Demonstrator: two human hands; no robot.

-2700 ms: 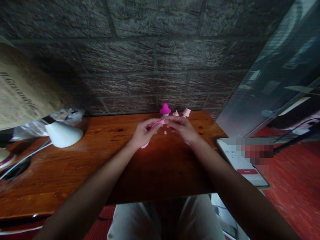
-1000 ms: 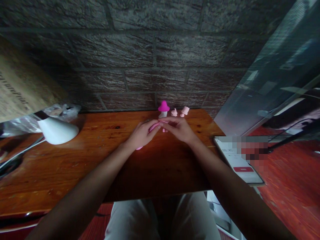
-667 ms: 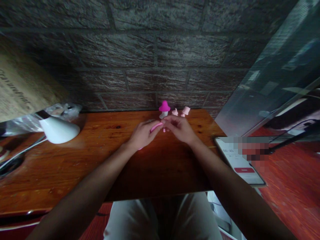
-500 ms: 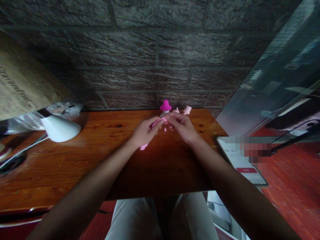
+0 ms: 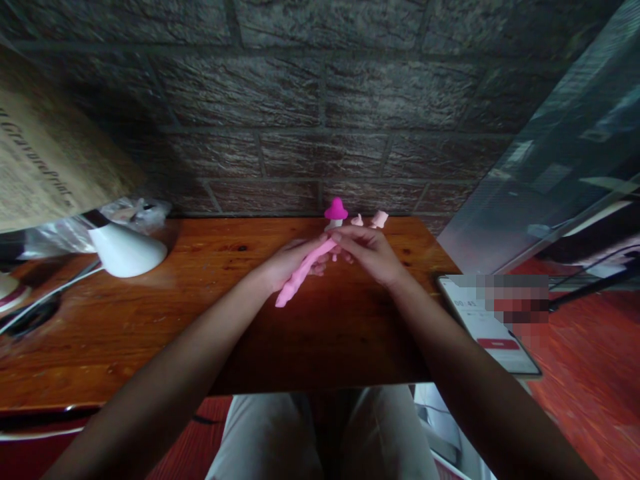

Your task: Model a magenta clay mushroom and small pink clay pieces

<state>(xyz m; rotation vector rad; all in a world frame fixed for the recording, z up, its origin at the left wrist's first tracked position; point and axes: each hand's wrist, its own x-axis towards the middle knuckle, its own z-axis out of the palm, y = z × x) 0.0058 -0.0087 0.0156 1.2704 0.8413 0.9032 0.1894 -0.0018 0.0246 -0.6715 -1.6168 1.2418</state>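
Note:
A long, lumpy strip of pink modelling clay point(image 5: 299, 277) slants across my left hand point(image 5: 289, 261), its lower end hanging past the palm. The left fingers curl beneath the strip and support it. At its upper end, my right hand point(image 5: 371, 253) pinches the clay between thumb and fingers, and the two hands nearly meet there. A tiny pink bit point(image 5: 335, 257) shows just under the fingertips. Just behind the hands stands a small mushroom-like figure with a magenta cap point(image 5: 337, 209) and a pale stem, partly hidden by the fingers.
Two pale pink pieces, a small pointed one point(image 5: 357, 219) and a blocky one point(image 5: 379, 219), lie near the brick wall point(image 5: 280, 153). A white lamp-like cone point(image 5: 127, 252) with a cable stands left on the wooden table point(image 5: 200, 287). A phone point(image 5: 493, 327) lies at the right edge.
The left hand has turned and opened out, so more of the clay strip shows along it. My right hand keeps its pinch at the upper end. The view has shifted slightly.

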